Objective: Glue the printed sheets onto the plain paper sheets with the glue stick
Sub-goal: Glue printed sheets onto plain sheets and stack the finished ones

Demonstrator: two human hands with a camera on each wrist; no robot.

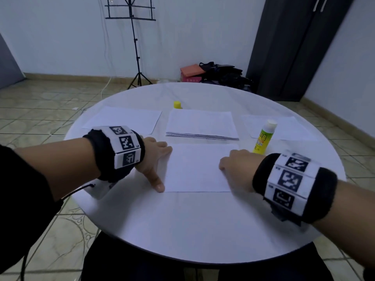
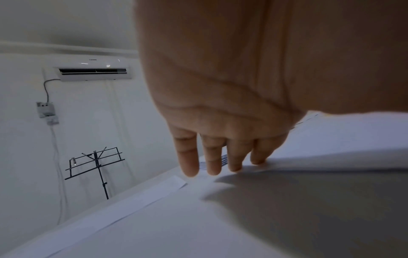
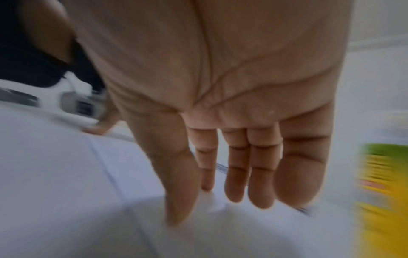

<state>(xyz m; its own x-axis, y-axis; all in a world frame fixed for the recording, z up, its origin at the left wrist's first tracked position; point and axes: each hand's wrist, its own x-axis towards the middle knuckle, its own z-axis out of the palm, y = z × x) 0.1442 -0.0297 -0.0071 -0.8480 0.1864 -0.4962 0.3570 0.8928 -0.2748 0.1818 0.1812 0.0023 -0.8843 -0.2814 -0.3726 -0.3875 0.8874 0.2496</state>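
Your left hand (image 1: 155,159) and right hand (image 1: 236,169) rest flat, fingers straight, on opposite side edges of a white sheet (image 1: 196,169) lying on the round bench (image 1: 182,220). The uncapped glue stick (image 1: 263,138) stands upright just beyond your right hand, its yellow cap (image 1: 177,104) behind the stack of printed sheets (image 1: 202,124).

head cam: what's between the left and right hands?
In the head view, one white sheet lies flat on the table between the left hand and right hand; each hand touches a side edge.

left hand (image 2: 232,108) fingertips (image 2: 189,172) seemingly touching paper (image 2: 342,139)
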